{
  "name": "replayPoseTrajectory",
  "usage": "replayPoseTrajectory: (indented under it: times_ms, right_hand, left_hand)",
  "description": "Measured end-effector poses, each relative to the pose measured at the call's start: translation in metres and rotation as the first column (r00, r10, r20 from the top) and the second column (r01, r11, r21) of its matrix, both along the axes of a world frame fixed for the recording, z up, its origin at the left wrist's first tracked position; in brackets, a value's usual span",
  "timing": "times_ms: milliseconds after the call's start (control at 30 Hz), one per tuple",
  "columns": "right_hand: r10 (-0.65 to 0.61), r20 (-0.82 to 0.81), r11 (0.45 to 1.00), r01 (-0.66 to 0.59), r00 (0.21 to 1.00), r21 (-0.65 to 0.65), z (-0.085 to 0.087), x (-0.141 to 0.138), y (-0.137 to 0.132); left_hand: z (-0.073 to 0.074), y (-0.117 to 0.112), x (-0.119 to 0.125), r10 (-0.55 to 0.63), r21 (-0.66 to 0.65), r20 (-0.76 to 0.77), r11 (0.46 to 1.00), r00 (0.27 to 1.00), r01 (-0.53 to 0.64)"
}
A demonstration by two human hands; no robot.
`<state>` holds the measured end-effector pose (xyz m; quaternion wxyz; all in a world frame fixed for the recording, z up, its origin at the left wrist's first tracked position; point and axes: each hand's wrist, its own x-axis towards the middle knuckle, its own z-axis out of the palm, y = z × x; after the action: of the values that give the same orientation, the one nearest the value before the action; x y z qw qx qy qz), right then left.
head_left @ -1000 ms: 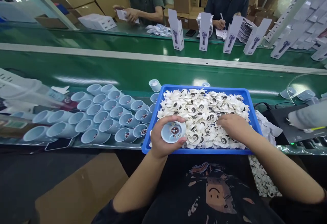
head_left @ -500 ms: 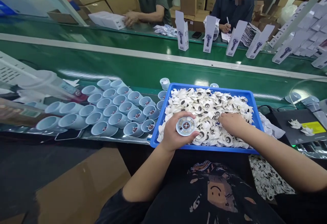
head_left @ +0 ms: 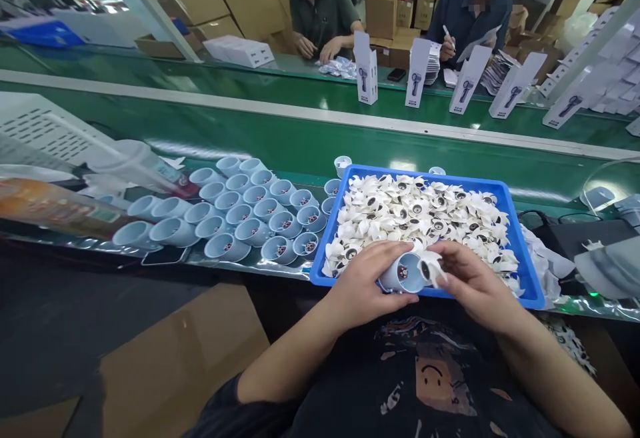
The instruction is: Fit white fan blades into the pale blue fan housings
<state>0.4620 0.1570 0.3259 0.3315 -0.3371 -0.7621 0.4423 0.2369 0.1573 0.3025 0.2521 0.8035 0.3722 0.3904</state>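
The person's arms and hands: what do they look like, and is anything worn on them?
No gloves show on the left hand or right hand, and both forearms are uncovered. The dark left sleeve ends near the elbow, matching a dark printed shirt.

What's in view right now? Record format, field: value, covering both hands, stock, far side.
left hand: grips a light-blue round plastic cup, mouth turned toward the right hand
right hand: holds a small white bladed plastic part with a dark centre at the cup's mouth; contact unclear
stock, centre: blue rectangular plastic tray, heaped with similar white bladed parts
stock, left of tray: rows of similar light-blue cups
far side: upright white printed boxes; two co-workers, one holding a pen
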Motion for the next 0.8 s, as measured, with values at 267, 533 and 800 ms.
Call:
replayPoseTrajectory:
  times_ms: [267, 533, 800]
  right_hand:
    - [-0.141, 0.367, 0.916, -0.020, 0.919, 0.400, 0.013, -0.025, -0.005]
    - [-0.086, 0.265, 0.950, 0.000, 0.960, 0.311, 0.012, -0.027, 0.000]
    - [-0.086, 0.222, 0.967, 0.028, 0.971, 0.255, 0.004, -0.034, 0.002]
  left_hand:
    - [-0.007, -0.014, 0.014, 0.115, 0.315, 0.005, 0.942, 0.993, -0.111]
    - [-0.007, -0.017, 0.009, 0.115, 0.339, 0.009, 0.934, 0.993, -0.111]
    - [-0.009, -0.024, 0.014, 0.203, 0.339, 0.021, 0.920, 0.979, -0.198]
